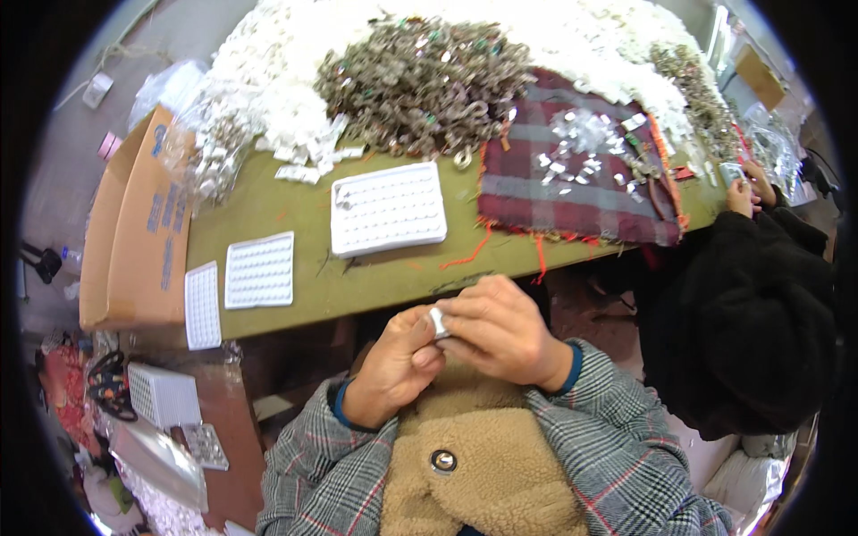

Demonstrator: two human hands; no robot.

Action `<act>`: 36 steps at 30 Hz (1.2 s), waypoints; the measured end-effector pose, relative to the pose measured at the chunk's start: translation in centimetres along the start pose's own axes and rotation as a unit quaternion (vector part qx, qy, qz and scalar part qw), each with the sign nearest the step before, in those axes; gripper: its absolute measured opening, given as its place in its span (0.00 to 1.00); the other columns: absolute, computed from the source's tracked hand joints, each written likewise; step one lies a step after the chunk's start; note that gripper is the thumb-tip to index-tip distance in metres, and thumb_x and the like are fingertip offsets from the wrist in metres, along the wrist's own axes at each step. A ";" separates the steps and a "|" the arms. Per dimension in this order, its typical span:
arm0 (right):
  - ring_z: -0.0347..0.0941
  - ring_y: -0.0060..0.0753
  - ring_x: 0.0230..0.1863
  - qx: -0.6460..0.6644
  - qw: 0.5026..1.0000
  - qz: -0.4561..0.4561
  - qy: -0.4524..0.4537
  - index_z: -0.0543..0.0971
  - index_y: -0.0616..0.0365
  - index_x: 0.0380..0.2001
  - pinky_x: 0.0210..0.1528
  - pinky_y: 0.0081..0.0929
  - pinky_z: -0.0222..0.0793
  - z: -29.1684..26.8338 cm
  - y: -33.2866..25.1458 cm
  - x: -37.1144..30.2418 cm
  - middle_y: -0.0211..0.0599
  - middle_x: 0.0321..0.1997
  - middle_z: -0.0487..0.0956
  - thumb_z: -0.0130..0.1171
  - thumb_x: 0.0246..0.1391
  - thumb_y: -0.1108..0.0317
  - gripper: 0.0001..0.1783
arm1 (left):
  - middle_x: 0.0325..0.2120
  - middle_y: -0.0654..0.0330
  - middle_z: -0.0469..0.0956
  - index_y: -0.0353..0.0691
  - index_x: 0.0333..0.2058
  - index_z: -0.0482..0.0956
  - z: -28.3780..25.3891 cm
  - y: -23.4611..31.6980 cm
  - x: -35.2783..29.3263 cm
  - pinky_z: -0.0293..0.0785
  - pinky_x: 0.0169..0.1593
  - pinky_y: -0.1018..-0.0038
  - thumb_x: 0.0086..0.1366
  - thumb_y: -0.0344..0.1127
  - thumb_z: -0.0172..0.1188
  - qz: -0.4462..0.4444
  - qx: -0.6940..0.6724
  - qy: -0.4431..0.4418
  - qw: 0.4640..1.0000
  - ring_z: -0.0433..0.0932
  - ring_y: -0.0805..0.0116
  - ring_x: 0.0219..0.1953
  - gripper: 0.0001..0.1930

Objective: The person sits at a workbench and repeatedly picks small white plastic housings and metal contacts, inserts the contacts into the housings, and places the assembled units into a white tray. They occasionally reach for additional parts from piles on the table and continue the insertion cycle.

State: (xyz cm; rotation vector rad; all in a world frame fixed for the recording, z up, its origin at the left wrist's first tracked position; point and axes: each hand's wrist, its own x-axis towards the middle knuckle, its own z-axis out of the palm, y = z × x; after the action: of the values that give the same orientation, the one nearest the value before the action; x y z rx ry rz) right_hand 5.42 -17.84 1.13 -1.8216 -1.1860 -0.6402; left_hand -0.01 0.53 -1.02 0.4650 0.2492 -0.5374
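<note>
Close to my chest, just off the table's near edge, both hands meet around a small white plastic piece [438,322]. My left hand [398,362] pinches it between thumb and fingers. From the other side, my right hand [500,330] grips it too, and its fingers cover much of the piece. Beyond my hands lies a white tray [389,234] with rows of small pockets; a few small metallic bits sit in its left part. Two flatter white pocketed trays, one larger [259,271] and one narrow [203,305], lie to the left.
A large heap of brownish metallic parts [420,85] and piles of white pieces [268,54] cover the table's far side. Right of centre, a plaid cloth [572,210] carries small shiny pieces. A cardboard box [134,241] stands left; a person in black [737,322] works at right.
</note>
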 end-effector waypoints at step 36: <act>0.79 0.24 0.28 0.089 0.914 0.395 0.019 0.77 0.67 0.36 0.28 0.22 0.73 -6.7 5.3 1.6 0.34 0.31 0.79 0.57 0.59 0.81 0.03 | 0.47 0.41 0.78 0.32 0.54 0.73 0.6 0.8 2.1 0.84 0.40 0.74 0.72 0.30 0.54 0.002 0.013 -0.053 0.999 0.82 0.66 0.38 0.15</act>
State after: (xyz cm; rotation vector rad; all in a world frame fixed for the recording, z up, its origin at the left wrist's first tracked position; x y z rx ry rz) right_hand 11.04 -23.85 3.78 -1.9076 -0.3777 -0.0888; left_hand 2.24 -0.04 -0.92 0.4611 0.1400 -0.5601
